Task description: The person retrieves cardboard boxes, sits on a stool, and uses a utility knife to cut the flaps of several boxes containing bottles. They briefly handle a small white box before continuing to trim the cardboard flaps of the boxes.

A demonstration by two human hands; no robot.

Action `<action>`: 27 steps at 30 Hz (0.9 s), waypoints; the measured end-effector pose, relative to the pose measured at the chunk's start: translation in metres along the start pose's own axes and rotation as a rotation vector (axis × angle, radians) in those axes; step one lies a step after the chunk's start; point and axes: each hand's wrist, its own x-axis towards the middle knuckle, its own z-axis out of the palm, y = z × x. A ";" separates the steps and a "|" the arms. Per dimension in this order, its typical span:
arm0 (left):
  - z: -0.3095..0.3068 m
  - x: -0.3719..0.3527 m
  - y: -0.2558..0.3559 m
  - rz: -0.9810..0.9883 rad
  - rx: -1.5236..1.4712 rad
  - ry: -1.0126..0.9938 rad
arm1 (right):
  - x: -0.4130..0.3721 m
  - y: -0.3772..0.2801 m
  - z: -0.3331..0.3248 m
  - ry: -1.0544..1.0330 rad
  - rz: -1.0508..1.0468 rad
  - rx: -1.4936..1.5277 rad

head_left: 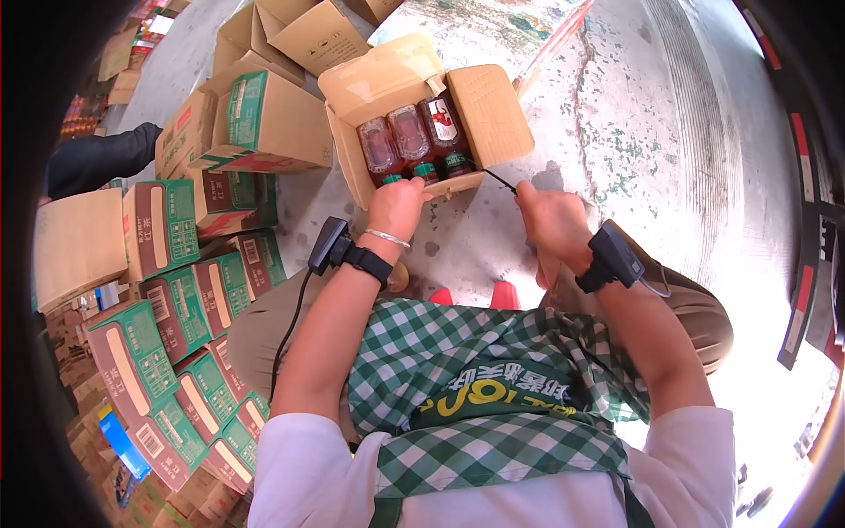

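Observation:
An opened cardboard box (352, 172) stands on the floor in front of me, its flaps folded outward. Inside lie several dark red-brown bottles (410, 132) with green caps; one on the right bears a white and red label. My left hand (396, 209) is closed at the near rim of the box, beside the caps, and its fingertips are partly hidden. To the right of the box, my right hand (553, 222) grips a thin black stick (500, 180) whose tip reaches the box's near right corner. What kind of tool it is, I cannot make out.
Stacked green and brown cartons (180, 312) fill the left side. Open cardboard boxes (264, 114) stand behind them, near another person's dark sleeve (106, 158). Two red objects (504, 296) show between my knees. Worn, cracked floor (634, 114) extends to the right.

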 end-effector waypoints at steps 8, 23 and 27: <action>0.002 -0.003 -0.002 0.018 -0.009 0.019 | 0.010 0.007 -0.011 -0.212 0.003 -0.144; -0.001 -0.016 0.008 0.025 -0.008 0.077 | 0.020 0.037 0.000 -0.369 -0.053 -0.158; -0.002 -0.017 0.006 0.043 -0.013 0.073 | 0.009 0.055 0.013 -0.373 -0.087 -0.157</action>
